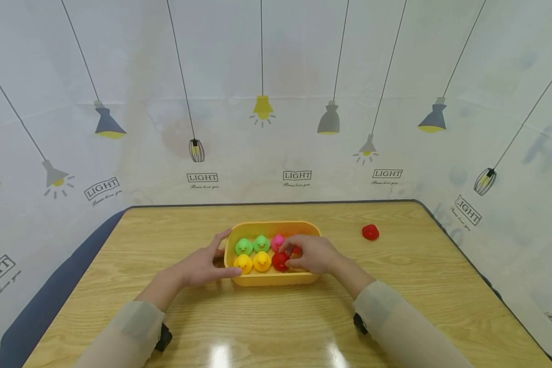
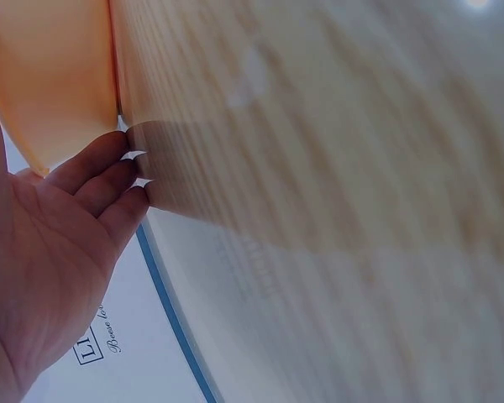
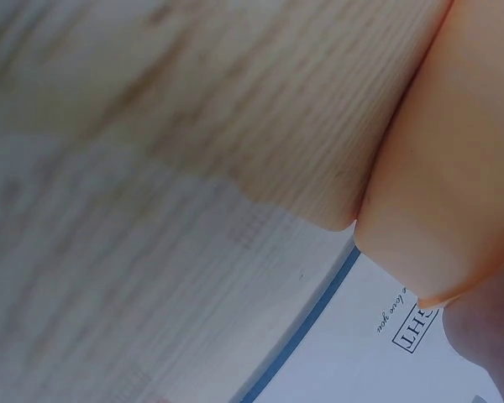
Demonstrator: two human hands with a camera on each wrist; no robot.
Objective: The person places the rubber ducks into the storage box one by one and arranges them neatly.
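Observation:
A yellow plastic basket (image 1: 271, 279) stands in the middle of the table, in front of me. Inside are two green rubber ducks (image 1: 261, 243), two yellow rubber ducks (image 1: 261, 261), a pink duck (image 1: 277, 242) and a red one (image 1: 297, 250) partly covered by my fingers. My right hand (image 1: 314, 254) reaches over the basket's right end, and its thumb and fingers pinch a red rubber duck (image 1: 279, 261) in the front row. At the left end my left hand (image 1: 207, 265) holds the basket, thumb along the front rim, fingers against the outer wall (image 2: 55, 75).
Another red object (image 1: 370, 232), its shape unclear, lies on the wooden table (image 1: 395, 296) to the right of the basket. A white curtain (image 1: 276, 158) printed with lamps stands behind the table and along both sides.

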